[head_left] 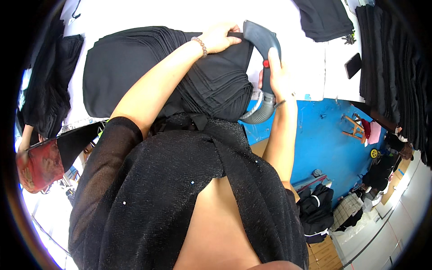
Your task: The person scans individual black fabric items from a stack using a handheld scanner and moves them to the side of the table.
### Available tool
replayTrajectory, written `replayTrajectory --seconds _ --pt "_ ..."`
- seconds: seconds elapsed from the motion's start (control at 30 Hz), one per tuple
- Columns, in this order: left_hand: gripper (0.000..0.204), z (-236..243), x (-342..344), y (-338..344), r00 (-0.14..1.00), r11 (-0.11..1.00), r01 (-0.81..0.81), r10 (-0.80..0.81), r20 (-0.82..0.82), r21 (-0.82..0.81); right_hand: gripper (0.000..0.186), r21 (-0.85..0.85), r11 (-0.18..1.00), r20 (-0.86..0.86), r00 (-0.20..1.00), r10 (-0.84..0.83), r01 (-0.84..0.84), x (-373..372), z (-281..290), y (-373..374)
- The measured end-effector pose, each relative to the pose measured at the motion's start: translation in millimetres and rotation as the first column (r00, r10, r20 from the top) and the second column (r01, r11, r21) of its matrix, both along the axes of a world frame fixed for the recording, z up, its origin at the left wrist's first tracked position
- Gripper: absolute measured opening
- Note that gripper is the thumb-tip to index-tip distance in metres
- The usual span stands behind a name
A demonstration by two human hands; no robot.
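My left hand (221, 38) pinches the upper edge of a black fabric piece (234, 56), close to its far right corner. My right hand (280, 76) is wrapped round a grey curved hand tool (263, 37), which looks like a suction thread trimmer. It has a red button, and a ribbed hose (262, 113) runs from its lower end. The tool's wide head stands at the fabric's right corner, just right of my left fingertips; whether it touches the cloth I cannot tell. Under and left of my left forearm lies a fanned stack of black fabric pieces (121, 58).
The white table (189, 13) carries another black stack (325, 20) at the far right and a dark phone (353, 66) near its right edge. Black garments hang at the right (391, 58) and left (49, 90). Below right is blue floor (324, 139) with a wooden stool (355, 128).
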State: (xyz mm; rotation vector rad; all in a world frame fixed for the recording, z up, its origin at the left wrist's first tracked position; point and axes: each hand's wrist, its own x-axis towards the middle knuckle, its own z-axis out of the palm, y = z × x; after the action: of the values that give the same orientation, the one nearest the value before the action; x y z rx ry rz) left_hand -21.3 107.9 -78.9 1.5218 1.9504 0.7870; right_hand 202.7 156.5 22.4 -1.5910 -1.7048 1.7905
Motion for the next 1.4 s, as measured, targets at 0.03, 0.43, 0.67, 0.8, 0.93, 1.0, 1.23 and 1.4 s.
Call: replayTrajectory --seconds 0.03,0.43,0.67,0.8,0.93,1.0,1.23,1.4 --pt "0.028 0.0 -1.3 -2.1 0.989 0.997 -0.069 0.066 0.134 0.015 0.051 -0.01 1.0 -0.038 0.999 -0.016 0.015 -4.2 2.3 1.8" --pt "0.026 66.8 -13.3 -25.2 0.941 0.95 0.239 -0.176 0.288 -0.199 0.05 0.025 0.997 0.062 0.996 0.07 -0.072 29.1 2.9 -14.4" --pt "0.029 9.1 3.0 -26.0 0.924 0.979 0.078 0.001 -0.382 0.19 0.05 -0.016 0.997 0.077 0.994 0.074 -0.073 9.3 -9.6 -8.6" --pt "0.029 7.8 9.3 -28.0 0.972 0.976 -0.014 0.064 -0.225 0.217 0.047 0.003 0.997 0.113 0.991 0.078 -0.079 34.0 0.3 -27.6" --pt "0.018 0.5 5.3 -28.2 0.991 0.956 -0.126 0.134 -0.012 0.265 0.047 0.067 0.982 0.106 0.98 0.171 -0.179 23.6 -0.1 -24.7" --pt "0.019 1.7 5.9 -25.0 0.993 0.953 -0.116 0.111 0.035 0.281 0.047 0.057 0.995 0.083 0.993 0.081 -0.086 4.5 -2.9 -12.9" --pt "0.035 85.7 -23.9 -56.5 0.914 0.857 0.188 0.027 0.406 -0.48 0.047 0.027 0.978 0.165 0.966 0.201 -0.208 37.4 1.9 -34.7" --pt "0.032 17.4 1.6 -33.1 0.941 0.965 0.0 0.089 -0.328 0.261 0.049 0.099 0.991 0.09 0.992 0.085 -0.094 4.8 -4.8 -17.7"
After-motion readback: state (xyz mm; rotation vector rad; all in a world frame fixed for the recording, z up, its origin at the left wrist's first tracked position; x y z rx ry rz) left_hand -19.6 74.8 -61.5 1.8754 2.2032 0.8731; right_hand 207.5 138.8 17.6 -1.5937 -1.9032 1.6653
